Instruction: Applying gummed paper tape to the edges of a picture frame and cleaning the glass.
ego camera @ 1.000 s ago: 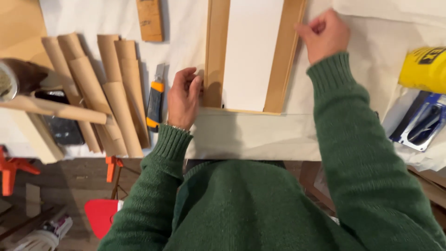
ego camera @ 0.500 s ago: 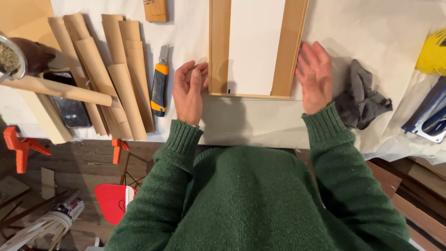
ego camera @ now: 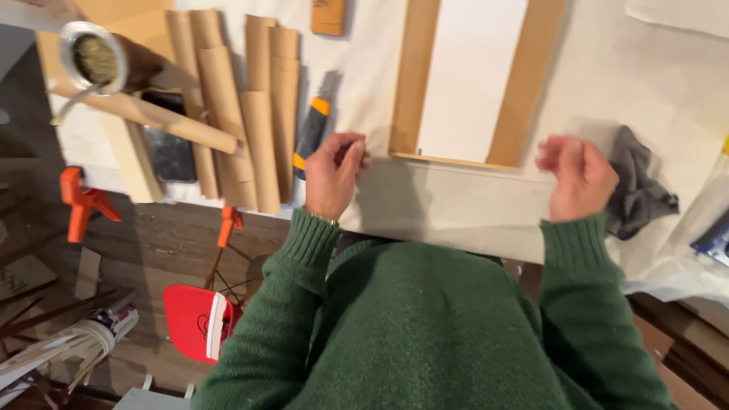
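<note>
Your left hand [ego camera: 332,175] is at the near left corner of the wooden frame [ego camera: 414,76], with its fingers curled in loosely. The fingertips sit right by the frame's corner, but you cannot tell if they truly touch the wood, and the hand holds nothing. Your right hand [ego camera: 579,178] is blurry. It hangs a little above the white paper sheet [ego camera: 456,205] that covers the table, just past the frame's right corner. Its fingers are bent and partly spread, and there is nothing in it. The frame lies flat on the paper straight ahead of you, between your two hands and a bit farther away. It has two long light-brown side pieces and a thin piece across the near end, with white showing in the middle. A crumpled gray rag [ego camera: 636,186] lies just beside your right hand, on its outer side. A utility knife [ego camera: 315,129] with a dark and orange handle lies just beside your left hand. Past the knife is a row of brown cardboard tubes [ego camera: 258,106]. An orange clamp [ego camera: 80,199] sits at the far left edge, near the dark wooden floor.
</note>
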